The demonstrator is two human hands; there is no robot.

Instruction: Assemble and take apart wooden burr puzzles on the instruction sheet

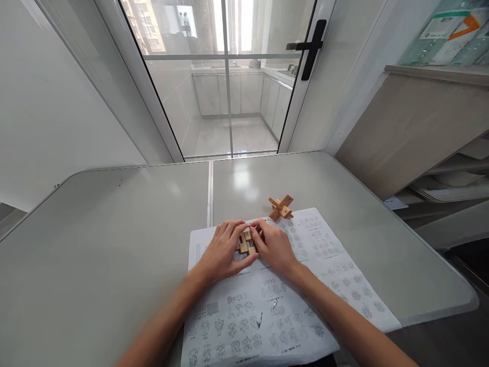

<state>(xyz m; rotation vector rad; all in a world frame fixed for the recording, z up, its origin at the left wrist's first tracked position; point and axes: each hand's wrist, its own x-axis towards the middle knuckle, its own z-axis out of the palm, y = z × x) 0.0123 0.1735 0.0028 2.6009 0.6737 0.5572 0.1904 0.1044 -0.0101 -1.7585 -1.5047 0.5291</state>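
Observation:
Between my hands sits a small wooden interlocking puzzle (244, 246) made of notched light-brown blocks, resting over a printed sheet (275, 326) of line diagrams. My left hand (225, 250) curls round its left and near sides, thumb stretched along the front edge. My right hand (273, 244) closes on its right side, thumb and fingertips pressed against the blocks. Parts of the puzzle are hidden behind the fingers. Just beyond my right hand stands another wooden puzzle (281, 208), a cross-shaped burr of interlocked sticks, touched by neither hand.
The pale table (114, 244) has a seam (210, 193) running away from me. Past its far edge is a glass door (229, 102) with a black handle (311, 48). On the right, a wooden shelf unit (412, 122) holds plastic-wrapped bottles (443, 35).

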